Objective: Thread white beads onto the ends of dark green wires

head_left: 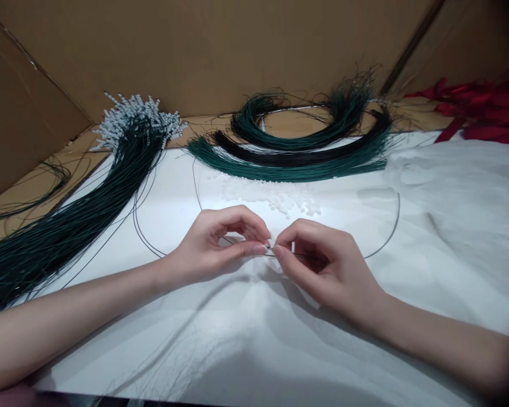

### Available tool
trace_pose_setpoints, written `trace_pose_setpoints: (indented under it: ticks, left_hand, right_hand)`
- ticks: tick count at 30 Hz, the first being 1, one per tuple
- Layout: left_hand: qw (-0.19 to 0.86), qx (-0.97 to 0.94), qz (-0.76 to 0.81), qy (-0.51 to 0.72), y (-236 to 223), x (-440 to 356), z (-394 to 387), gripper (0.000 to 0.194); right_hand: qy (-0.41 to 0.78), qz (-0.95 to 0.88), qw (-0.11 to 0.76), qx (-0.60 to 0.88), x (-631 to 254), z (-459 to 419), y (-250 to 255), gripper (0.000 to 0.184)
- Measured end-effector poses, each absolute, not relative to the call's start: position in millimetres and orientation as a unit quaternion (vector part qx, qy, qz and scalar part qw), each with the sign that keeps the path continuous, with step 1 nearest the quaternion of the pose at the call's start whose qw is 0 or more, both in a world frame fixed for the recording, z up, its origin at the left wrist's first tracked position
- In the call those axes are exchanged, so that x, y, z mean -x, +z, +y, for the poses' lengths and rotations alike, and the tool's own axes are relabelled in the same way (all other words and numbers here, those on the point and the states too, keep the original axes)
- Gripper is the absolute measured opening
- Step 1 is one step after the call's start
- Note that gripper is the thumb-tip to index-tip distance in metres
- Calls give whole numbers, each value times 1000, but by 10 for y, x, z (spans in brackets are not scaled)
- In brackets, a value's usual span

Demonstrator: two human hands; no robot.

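My left hand (227, 240) and my right hand (316, 254) meet fingertip to fingertip above the white sheet. Both pinch a thin dark wire (395, 223), which curves out past my right hand. Whether each hand holds the same strand or two separate ones cannot be made out at the fingertips. Just beyond my hands lies a loose scatter of small white beads (280, 195). To the left, a thick bundle of dark green wires (102, 203) ends in a cluster of white beaded tips (138, 121).
Behind the beads lie curved bundles of green wire (288, 167) and black wire (280, 154). Red ribbon (492, 110) is heaped at the back right. A sheer white material (470, 226) covers the right side. Cardboard walls (237, 51) enclose the back and left.
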State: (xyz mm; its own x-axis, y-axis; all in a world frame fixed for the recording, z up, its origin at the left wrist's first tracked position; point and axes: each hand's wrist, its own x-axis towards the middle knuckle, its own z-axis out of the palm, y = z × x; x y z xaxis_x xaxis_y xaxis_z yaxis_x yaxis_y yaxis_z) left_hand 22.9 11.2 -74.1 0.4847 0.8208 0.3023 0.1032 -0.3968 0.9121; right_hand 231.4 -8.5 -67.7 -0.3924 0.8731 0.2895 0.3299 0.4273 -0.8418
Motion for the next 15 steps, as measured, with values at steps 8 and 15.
trace_pose_setpoints:
  ticks: [8, 15]
  left_hand:
    - [389, -782, 304, 381, -734, -242, 71, 13]
    - [389, -780, 312, 379, -749, -213, 85, 15]
  right_hand:
    - [352, -762, 361, 406, -2321, -76, -723, 13]
    - [352, -759, 365, 410, -2303, -63, -701, 15]
